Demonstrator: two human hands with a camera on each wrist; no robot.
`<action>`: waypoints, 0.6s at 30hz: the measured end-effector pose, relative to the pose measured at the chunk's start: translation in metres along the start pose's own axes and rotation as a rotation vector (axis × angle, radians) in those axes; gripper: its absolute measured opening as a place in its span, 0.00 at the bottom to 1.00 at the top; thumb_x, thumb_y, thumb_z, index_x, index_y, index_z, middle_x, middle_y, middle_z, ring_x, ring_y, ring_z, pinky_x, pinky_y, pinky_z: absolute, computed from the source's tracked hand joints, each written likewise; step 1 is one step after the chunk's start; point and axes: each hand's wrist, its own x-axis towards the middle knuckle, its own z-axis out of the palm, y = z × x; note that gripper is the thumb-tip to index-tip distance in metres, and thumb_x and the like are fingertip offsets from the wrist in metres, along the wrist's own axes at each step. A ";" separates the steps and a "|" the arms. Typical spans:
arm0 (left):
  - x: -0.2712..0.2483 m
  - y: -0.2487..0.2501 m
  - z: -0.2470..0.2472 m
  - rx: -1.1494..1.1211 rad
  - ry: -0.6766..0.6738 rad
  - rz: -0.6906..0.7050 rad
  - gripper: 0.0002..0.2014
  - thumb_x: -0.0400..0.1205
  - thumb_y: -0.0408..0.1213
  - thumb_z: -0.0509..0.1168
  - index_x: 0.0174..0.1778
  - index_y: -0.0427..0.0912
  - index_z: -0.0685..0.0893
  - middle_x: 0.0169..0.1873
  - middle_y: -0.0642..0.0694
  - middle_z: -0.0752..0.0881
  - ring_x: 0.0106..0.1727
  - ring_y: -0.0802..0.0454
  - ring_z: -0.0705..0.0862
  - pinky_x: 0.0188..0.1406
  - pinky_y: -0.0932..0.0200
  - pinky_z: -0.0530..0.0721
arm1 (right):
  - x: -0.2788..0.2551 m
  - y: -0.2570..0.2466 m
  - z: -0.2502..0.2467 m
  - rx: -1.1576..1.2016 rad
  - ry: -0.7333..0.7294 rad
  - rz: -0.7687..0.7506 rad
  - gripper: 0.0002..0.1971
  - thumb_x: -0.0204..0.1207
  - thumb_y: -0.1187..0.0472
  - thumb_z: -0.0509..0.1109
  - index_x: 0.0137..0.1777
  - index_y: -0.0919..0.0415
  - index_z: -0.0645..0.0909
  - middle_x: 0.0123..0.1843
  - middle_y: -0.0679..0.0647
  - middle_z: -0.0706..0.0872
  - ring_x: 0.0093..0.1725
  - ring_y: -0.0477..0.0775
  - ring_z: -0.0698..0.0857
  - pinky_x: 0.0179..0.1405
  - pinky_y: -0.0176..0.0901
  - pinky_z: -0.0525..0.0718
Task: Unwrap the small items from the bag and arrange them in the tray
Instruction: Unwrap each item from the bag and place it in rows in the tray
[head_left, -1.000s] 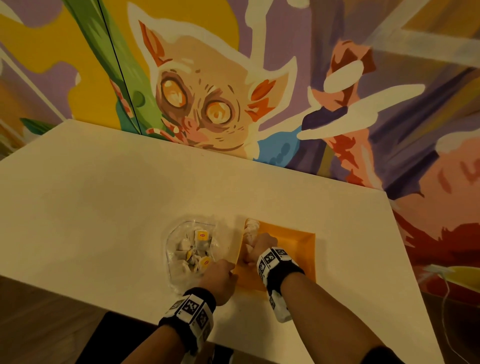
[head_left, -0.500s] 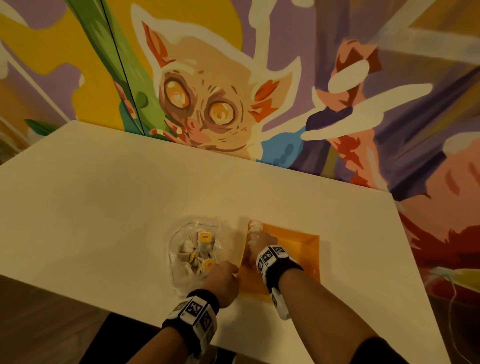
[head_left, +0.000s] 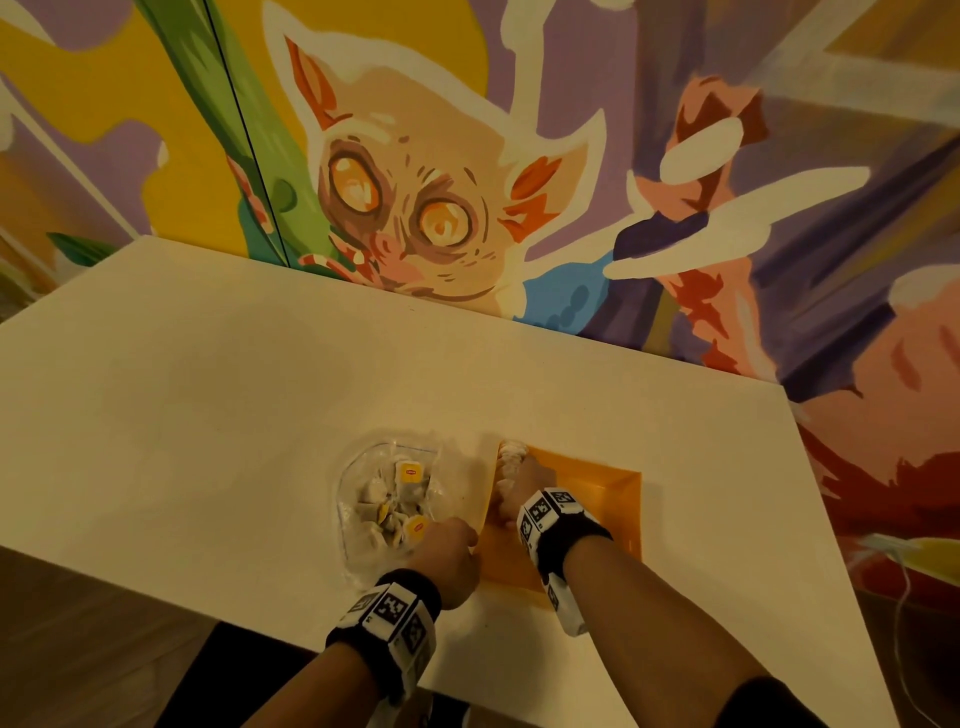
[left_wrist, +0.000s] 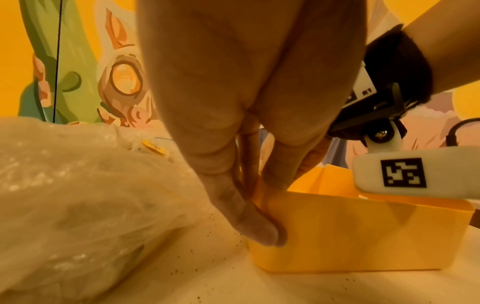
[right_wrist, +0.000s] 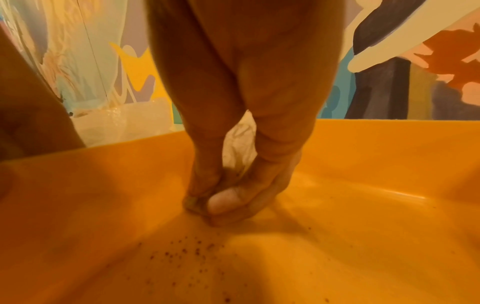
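Looks like it's early going here. The right hand (right_wrist: 223, 197) is pinching 1 tea bag (right_wrist: 240, 144) down against the floor of the orange tray (head_left: 613, 499), by its left wall where a few pale ones are already lining up. The left hand (left_wrist: 249, 205) is gripping the tray's near-left corner. The clear bag (head_left: 363, 499), sitting on the surface just left of the tray, is holding plenty more, yellow tags showing.

Head view overhead; wrist views close, tray (head_left: 618, 499) shared.

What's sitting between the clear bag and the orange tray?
Only the left hand, gripping the orange tray's near corner beside the clear bag; left wrist view.
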 end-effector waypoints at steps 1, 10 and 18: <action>-0.001 0.001 -0.001 0.014 -0.006 -0.003 0.15 0.84 0.38 0.60 0.67 0.46 0.81 0.59 0.44 0.84 0.58 0.47 0.85 0.61 0.51 0.85 | 0.000 0.000 0.000 -0.039 -0.027 -0.003 0.12 0.83 0.60 0.62 0.64 0.60 0.74 0.57 0.54 0.81 0.71 0.57 0.77 0.68 0.41 0.76; -0.016 0.006 -0.011 0.029 -0.005 0.047 0.18 0.85 0.38 0.62 0.72 0.44 0.76 0.66 0.44 0.79 0.61 0.46 0.83 0.63 0.52 0.84 | 0.000 0.016 -0.005 0.008 0.014 -0.130 0.36 0.69 0.58 0.78 0.75 0.62 0.69 0.68 0.62 0.80 0.66 0.63 0.81 0.62 0.49 0.82; -0.068 0.005 -0.068 -0.576 0.235 0.112 0.06 0.84 0.34 0.65 0.45 0.39 0.87 0.37 0.43 0.90 0.30 0.51 0.89 0.32 0.55 0.89 | -0.024 0.040 -0.010 0.109 0.129 -0.115 0.34 0.72 0.52 0.76 0.74 0.59 0.66 0.62 0.61 0.83 0.56 0.63 0.85 0.50 0.53 0.88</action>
